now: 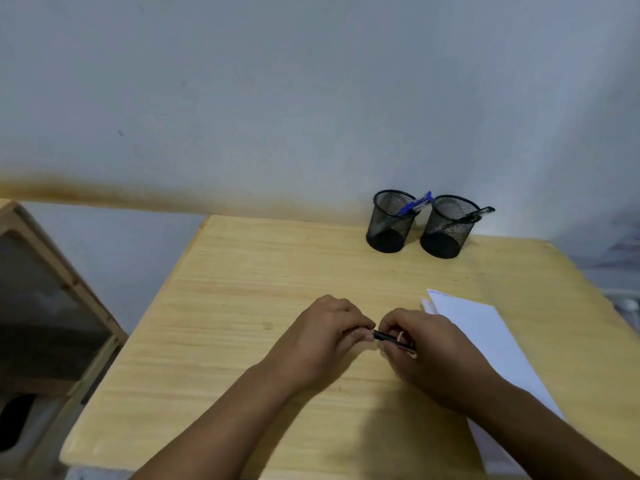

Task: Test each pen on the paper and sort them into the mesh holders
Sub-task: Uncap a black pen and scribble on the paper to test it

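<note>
I count two mesh holders (391, 221) (448, 227), three pens, one in each holder (415, 204) (479, 213) and one in hand (389, 338), and one sheet of paper (485, 341).

Two bare forearms entered from the lower edge, each ending in a bare hand: left hand (325, 336), right hand (427, 344). No sleeve, glove, watch, ring or band was worn on either. The fingers (360, 327) were uncovered, with short, unpainted nails.
</note>
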Available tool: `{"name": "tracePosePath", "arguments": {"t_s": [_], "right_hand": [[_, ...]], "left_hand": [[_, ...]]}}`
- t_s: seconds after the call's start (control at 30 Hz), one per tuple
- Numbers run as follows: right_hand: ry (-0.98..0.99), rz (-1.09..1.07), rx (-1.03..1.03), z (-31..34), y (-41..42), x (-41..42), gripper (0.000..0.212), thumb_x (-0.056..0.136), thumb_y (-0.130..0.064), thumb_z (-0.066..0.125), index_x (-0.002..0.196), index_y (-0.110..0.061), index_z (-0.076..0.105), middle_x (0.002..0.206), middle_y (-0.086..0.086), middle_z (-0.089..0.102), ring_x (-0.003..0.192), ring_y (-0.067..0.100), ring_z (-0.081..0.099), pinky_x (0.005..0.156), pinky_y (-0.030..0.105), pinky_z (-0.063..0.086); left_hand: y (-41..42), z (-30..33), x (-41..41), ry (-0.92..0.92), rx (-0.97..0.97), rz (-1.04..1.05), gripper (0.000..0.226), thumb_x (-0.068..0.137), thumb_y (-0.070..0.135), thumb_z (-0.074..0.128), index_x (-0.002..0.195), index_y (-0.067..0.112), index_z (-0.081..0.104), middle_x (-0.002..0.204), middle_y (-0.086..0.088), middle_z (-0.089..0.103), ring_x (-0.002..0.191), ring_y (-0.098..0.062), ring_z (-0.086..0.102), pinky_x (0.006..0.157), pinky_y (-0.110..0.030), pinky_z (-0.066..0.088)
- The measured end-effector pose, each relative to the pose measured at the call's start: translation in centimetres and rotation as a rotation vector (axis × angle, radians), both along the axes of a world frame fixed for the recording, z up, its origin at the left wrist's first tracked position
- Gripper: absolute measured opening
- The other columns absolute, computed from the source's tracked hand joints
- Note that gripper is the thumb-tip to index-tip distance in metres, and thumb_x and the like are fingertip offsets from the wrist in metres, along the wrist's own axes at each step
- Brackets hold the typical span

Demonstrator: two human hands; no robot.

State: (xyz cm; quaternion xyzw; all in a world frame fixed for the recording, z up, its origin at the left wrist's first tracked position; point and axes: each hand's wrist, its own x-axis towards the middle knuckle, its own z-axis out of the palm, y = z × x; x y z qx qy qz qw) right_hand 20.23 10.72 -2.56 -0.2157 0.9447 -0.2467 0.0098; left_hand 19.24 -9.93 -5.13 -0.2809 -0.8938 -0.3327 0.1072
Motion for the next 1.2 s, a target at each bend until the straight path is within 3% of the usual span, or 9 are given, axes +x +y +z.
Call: {"name": "tracePosePath", "arguments": {"t_s": [0.13,0.3,0.5,0.63,0.8,0.9,1.03,1.13,1.2], "right_hand": [[0.033,-0.01,-0.037,0.2,0.9,-0.3,0.011,0.09,-0.028,0.067,0.096,-0.034,0.06,0.075,-0.026,0.054,0.074,0.001,0.056,0.061,0.018,0.042],[0.124,-0.008,-0.173,0.1,-0.1,-0.9,0.007,0.09,-0.026,0.066,0.095,-0.027,0.061,0.077,-0.018,0.062,0.069,0.009,0.058,0.06,0.029,0.05],[0.14,-0.026,-0.298,-0.1,-1.1,-1.3,0.005,0.092,-0.035,0.062,0.095,-0.031,0.062,0.073,-0.017,0.064,0.066,0.009,0.057,0.052,0.033,0.048],[0.166,-0.057,-0.301,0.1,-1.1,-1.2,0.012,0.092,-0.041,0.062,0.093,-0.029,0.063,0.071,-0.011,0.065,0.061,0.012,0.056,0.05,0.038,0.049],[0.181,-0.067,-0.254,0.4,-0.4,-1.1,0.015,0.091,-0.043,0.059,0.096,-0.03,0.066,0.07,-0.014,0.064,0.057,0.01,0.053,0.048,0.029,0.042],[0.182,-0.093,-0.192,0.5,0.3,-0.9,0.016,0.092,-0.045,0.057,0.093,-0.031,0.064,0.066,-0.013,0.061,0.06,0.013,0.056,0.048,0.034,0.047],[0.112,-0.189,-0.114,0.7,2.6,-1.5,0.016,0.092,-0.046,0.057,0.096,-0.034,0.065,0.07,-0.015,0.066,0.065,0.008,0.061,0.055,0.032,0.052],[0.036,-0.275,-0.214,0.8,4.8,-2.0,0.006,0.093,-0.036,0.062,0.09,-0.034,0.066,0.069,-0.016,0.066,0.071,0.001,0.06,0.056,0.02,0.044],[-0.021,-0.362,-0.347,0.6,6.0,-2.0,0.014,0.095,-0.026,0.058,0.092,-0.034,0.069,0.072,-0.016,0.068,0.065,0.001,0.059,0.052,0.013,0.041]], "left_hand": [[1.3,0.6,-0.5,0.056,0.008,0.004,0.019,0.093,0.029,0.065,0.106,0.02,0.076,0.097,0.002,0.071,0.09,-0.019,0.057,0.078,-0.026,0.042],[0.8,2.1,-1.2,0.115,0.005,0.035,0.017,0.086,0.024,0.073,0.1,0.014,0.078,0.09,-0.002,0.073,0.082,-0.023,0.062,0.075,-0.02,0.038],[-0.7,2.8,-1.4,0.05,0.077,0.052,0.02,0.086,0.021,0.075,0.105,0.016,0.077,0.097,0.002,0.074,0.091,-0.019,0.063,0.08,-0.036,0.051],[-0.5,2.7,-1.5,0.042,0.107,0.028,0.015,0.089,0.022,0.071,0.102,0.018,0.077,0.094,0.006,0.073,0.089,-0.014,0.064,0.078,-0.035,0.051],[0.3,2.7,-1.9,0.004,0.133,-0.01,0.016,0.091,0.025,0.068,0.105,0.022,0.076,0.094,0.011,0.072,0.09,-0.009,0.062,0.078,-0.029,0.05],[0.8,2.6,-2.1,-0.002,0.118,-0.023,0.015,0.091,0.023,0.069,0.104,0.023,0.077,0.094,0.011,0.072,0.09,-0.008,0.062,0.078,-0.026,0.049],[-0.3,2.1,-3.4,-0.07,0.21,0.114,0.015,0.089,0.02,0.072,0.102,0.026,0.077,0.093,0.015,0.072,0.086,-0.007,0.064,0.077,-0.021,0.048],[-0.7,1.1,-4.4,-0.15,0.245,0.245,0.015,0.089,0.021,0.072,0.101,0.029,0.076,0.09,0.017,0.072,0.083,-0.003,0.064,0.073,-0.015,0.046],[-0.2,0.3,-5.0,-0.176,0.241,0.318,0.018,0.091,0.02,0.068,0.106,0.027,0.075,0.094,0.017,0.071,0.083,0.002,0.061,0.071,-0.008,0.042]]}}
